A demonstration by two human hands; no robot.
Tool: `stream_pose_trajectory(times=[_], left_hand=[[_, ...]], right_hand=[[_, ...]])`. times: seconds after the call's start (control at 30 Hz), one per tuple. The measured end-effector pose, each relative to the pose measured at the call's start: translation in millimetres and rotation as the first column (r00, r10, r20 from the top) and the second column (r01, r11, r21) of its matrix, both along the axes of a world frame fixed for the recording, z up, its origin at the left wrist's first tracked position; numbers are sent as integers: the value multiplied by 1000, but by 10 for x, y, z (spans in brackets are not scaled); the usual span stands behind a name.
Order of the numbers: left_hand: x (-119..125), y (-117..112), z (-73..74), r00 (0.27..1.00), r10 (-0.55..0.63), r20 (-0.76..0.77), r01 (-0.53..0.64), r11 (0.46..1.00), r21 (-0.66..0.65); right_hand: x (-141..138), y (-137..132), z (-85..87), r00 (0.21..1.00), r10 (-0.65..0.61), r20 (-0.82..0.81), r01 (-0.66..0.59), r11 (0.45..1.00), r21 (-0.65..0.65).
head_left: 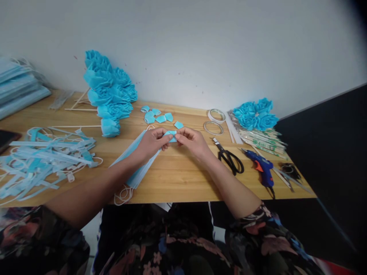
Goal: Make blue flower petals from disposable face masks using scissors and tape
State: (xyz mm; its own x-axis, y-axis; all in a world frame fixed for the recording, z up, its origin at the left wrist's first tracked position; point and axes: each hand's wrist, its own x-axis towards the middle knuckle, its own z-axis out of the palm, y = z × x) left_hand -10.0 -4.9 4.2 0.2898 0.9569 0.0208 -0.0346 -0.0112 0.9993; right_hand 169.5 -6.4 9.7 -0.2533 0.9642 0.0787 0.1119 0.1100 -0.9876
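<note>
Between my two hands is a small piece of light blue mask fabric (pixel 171 138). My left hand (pixel 153 142) pinches its left side, and my right hand (pixel 191 140) pinches the right side, thumbs on top. Under my left wrist lies a blue face mask (pixel 140 175) with white ear loops. Just beyond my fingers, several cut blue petal pieces (pixel 161 118) lie loose on the wooden table (pixel 183 179). Black-handled scissors (pixel 228 156) rest to the right of my right hand.
Left are blue fabric flowers (pixel 110 89) on sticks, a heap of cut strips (pixel 48 156) and stacked masks (pixel 20 86). Right are tape rolls (pixel 216 115), a blue glue gun (pixel 261 167), more blue flowers (pixel 255 114) and a bundle of wrapped sticks (pixel 263 141). A wall stands behind.
</note>
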Motion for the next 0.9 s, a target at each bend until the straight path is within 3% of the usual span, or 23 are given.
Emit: stream_pose_trajectory(times=[0.23,0.9], left_hand=[[-5,-12,4,997,-29,-67,28,1000,-2],[-11,-9,4,994,-56,-95,58,998,25]], right_hand=[[13,16,-15,997,-70,-12,70,997,30],[21,31,-43,998,-63,18,62,997,41]])
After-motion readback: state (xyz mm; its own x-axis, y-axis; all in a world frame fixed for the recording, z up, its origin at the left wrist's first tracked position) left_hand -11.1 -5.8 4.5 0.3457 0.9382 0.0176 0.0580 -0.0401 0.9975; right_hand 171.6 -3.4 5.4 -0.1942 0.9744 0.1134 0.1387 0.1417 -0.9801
